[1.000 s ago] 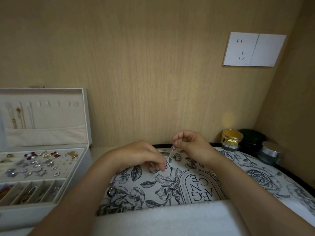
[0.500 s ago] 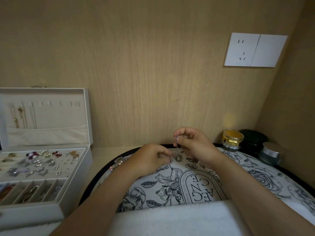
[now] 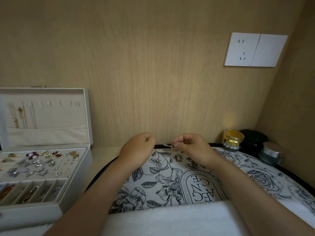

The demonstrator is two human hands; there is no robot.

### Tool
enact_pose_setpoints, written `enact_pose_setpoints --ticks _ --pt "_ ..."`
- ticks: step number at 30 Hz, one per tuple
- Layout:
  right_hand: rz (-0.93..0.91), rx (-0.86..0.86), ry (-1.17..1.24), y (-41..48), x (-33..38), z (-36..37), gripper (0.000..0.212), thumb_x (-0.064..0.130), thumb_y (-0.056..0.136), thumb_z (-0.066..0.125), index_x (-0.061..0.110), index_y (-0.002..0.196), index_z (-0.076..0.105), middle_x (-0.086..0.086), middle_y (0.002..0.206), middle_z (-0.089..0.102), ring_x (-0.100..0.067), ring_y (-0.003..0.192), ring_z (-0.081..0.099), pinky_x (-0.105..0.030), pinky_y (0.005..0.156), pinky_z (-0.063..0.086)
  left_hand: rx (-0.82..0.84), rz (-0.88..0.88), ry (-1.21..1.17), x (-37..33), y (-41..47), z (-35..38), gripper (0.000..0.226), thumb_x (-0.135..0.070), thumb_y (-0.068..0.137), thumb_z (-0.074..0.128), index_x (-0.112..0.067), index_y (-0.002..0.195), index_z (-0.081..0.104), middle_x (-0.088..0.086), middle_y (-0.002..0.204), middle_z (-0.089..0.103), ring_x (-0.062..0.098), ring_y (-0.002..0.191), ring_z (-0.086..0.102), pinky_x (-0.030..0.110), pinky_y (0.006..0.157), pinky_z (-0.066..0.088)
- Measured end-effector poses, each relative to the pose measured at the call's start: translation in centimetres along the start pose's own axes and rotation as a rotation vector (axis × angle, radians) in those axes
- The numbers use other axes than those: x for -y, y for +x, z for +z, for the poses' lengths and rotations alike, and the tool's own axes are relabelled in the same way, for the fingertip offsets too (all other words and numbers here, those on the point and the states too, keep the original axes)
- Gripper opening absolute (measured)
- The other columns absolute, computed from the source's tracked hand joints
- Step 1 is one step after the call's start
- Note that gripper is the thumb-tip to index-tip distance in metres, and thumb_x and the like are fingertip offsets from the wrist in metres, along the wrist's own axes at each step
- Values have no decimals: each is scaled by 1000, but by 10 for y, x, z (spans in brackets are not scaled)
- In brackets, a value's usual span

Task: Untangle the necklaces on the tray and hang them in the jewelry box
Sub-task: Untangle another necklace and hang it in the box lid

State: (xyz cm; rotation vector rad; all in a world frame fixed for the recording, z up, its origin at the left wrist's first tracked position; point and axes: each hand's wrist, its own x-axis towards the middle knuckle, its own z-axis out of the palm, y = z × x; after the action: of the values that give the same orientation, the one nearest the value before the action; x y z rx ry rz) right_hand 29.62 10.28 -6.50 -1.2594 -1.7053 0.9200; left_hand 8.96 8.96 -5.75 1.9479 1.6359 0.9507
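Both forearms bare, reaching in from the near edge of the surface and converging toward its far edge. The left hand: back up, fingers curled in, tips pinching one end of a fine necklace. The right hand: level with the left, near it but apart, knuckles up. Its fingers are curled, thumb and forefinger pinching the necklace's other end. Short span of chain drawn between them. Wrists roughly straight.
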Motion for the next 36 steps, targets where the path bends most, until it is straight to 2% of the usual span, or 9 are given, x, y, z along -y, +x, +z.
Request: enact_pose_setpoints --ticks 4,8,12,17,21,23,26,31,36 --pt "10 1 86 -2 4 5 11 8 94 66 0 98 72 -5 77 69 4 44 50 -9 46 38 -15 -74 -219 3 7 -2 32 -31 96 47 -19 67 46 0 63 42 15 60 43 30 61 30" --pt "12 51 204 -2 7 0 9 14 94 67 7 92 70 -8 81 73 -6 43 36 -16 42 31 -122 -39 -9 14 8 -5 47 -45 100 47 -19 61 44 -2 58 42 13 56 42 30 58 30" --pt "-6 -55 184 -2 7 -2 9 11 96 64 6 89 69 -9 76 71 2 46 49 -11 48 37 -189 -33 -46 19 9 -12 50 -52 98 49 -19 61 42 -3 56 39 14 53 39 30 58 30" --pt "42 -201 106 0 1 -7 11 9 97 62 2 91 68 -7 65 63 4 41 48 -9 48 38 -365 -129 -333 19 12 -15 44 -40 99 53 -18 63 40 -5 55 34 17 59 37 31 62 29" --pt "85 -220 76 3 -2 -6 11 13 96 65 8 87 69 7 56 54 4 42 45 -11 47 38 -312 -263 -962 11 11 -17 28 -22 101 50 -11 75 54 2 61 57 21 66 58 34 73 47" --pt "96 -213 92 3 -1 -6 10 13 96 65 8 89 69 9 53 51 4 40 43 -11 44 36 -207 -276 -1116 6 9 -15 30 -19 102 48 -14 72 47 -1 54 46 15 47 47 28 55 50" --pt "118 -157 177 1 4 -8 11 15 97 63 7 92 68 7 50 44 -1 37 35 -14 39 30 -143 -292 -940 6 9 -14 36 -20 99 53 -20 66 39 -4 50 32 11 41 27 22 40 28" --pt "106 -69 252 -3 12 -8 14 19 99 60 10 94 70 4 52 36 -6 40 27 -17 38 25 -241 -28 18 27 8 -16 39 -13 89 59 -17 56 40 -3 54 41 9 49 37 24 48 30" --pt "74 -45 83 -2 10 -3 16 19 97 63 8 89 72 13 51 51 0 41 40 -16 48 36 24 -30 -207 6 2 -13 29 -28 94 64 -11 71 60 -2 69 74 7 45 52 25 54 47"
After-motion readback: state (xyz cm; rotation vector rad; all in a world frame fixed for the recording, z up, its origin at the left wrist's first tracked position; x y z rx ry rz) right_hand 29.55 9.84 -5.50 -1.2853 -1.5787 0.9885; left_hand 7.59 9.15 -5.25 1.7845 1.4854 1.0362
